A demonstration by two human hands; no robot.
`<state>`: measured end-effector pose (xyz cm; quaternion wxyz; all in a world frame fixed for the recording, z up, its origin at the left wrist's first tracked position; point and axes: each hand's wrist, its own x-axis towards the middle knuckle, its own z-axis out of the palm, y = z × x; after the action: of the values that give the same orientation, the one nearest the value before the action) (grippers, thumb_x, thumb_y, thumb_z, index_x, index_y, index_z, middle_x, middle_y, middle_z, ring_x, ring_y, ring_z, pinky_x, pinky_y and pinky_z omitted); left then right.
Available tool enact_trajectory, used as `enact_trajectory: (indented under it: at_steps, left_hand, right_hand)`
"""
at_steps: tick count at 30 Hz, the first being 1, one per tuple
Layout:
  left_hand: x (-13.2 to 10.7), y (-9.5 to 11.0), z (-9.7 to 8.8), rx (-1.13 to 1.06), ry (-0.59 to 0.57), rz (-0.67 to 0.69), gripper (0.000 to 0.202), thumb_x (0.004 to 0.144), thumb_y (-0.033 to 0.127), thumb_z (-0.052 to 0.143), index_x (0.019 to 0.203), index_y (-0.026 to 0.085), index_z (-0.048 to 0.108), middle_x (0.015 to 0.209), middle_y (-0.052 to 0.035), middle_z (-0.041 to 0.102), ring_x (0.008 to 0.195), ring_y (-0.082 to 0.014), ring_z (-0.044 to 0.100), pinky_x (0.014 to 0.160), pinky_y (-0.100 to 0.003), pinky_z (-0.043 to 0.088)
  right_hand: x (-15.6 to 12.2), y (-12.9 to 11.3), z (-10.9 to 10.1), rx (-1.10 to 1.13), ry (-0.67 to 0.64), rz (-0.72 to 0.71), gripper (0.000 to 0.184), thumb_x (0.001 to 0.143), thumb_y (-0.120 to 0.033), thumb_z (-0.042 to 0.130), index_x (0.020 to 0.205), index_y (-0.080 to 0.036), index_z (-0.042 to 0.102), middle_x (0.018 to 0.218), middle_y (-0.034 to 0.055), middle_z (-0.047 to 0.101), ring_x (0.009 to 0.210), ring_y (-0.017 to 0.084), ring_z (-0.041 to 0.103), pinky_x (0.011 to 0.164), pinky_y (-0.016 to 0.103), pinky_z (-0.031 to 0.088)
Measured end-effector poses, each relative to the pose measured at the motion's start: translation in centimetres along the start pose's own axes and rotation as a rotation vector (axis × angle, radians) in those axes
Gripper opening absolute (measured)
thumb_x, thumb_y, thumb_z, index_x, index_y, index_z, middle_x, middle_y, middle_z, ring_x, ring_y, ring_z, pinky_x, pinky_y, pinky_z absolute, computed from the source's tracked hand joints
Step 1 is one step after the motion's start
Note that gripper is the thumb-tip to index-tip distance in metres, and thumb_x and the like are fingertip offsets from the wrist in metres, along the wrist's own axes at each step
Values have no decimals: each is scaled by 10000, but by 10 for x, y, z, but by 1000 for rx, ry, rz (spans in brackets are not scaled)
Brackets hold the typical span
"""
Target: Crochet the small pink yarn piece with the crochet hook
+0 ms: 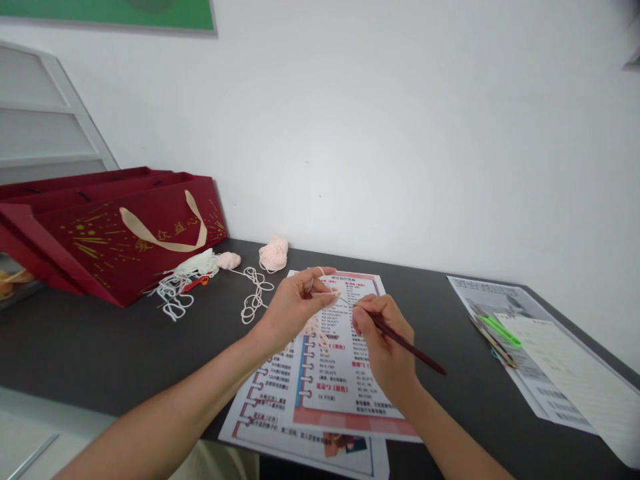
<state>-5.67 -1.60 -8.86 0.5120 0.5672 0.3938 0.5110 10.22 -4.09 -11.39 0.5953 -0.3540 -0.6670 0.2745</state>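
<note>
Right now, past the red gift bag (100,240), the left hand (295,307) is pinching limp, feather-light yarn (327,292) above the pattern sheet (345,383); it probably needs holding close to the loop. The right hand (385,347) is gripping the stiff crochet hook (415,350) pencil-style.

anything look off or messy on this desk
The red gift bag lies tipped on its side at the left, with loose white yarn tangled in front of it. The printed sheets overhang the table's near edge.
</note>
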Motion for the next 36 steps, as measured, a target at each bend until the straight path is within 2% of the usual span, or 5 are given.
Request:
enact_trajectory:
  at_steps: [5, 13, 19, 26, 36]
  left_hand:
    - [0, -1, -6, 250, -13, 84, 94, 772, 228, 649, 851, 181, 669, 814, -27, 674, 858, -176, 627, 859, -331, 442]
    - [3, 4, -8, 326, -40, 86, 51, 767, 208, 639, 739, 166, 627, 841, -48, 678, 919, -196, 619, 867, -346, 437]
    - [1, 7, -9, 272, -80, 72, 110, 773, 207, 636, 678, 165, 599, 1073, -86, 659, 992, -205, 607, 848, -329, 434]
    - [-2, 7, -3, -103, -220, -89, 422, 722, 210, 715, 1128, 185, 604, 692, 37, 584, 654, -105, 560, 685, -270, 418]
    - [-2, 0, 2, -427, -207, -349, 394, 671, 149, 756, 1051, 145, 652, 683, 25, 602, 629, -78, 549, 681, -233, 399]
  right_hand:
    - [9, 0, -4, 198, -37, 240, 208, 910, -232, 488, 706, -203, 457, 572, -51, 442, 481, 95, 415, 463, 237, 346]
    - [13, -5, -20, -236, -329, -385, 153, 849, -56, 509, 811, -204, 517, 749, 15, 554, 708, 142, 521, 632, 275, 440]
    - [15, 1, -24, -53, -157, -12, 130, 856, -189, 563, 729, -196, 533, 647, -16, 533, 536, 105, 447, 491, 250, 357]
    - [16, 2, -6, 528, -155, 355, 174, 857, -245, 545, 706, -195, 476, 575, -43, 477, 480, 89, 405, 449, 224, 337]
    - [-7, 12, 0, -545, -147, -564, 220, 841, -32, 494, 993, -186, 535, 887, 96, 597, 787, 205, 531, 665, 359, 480]
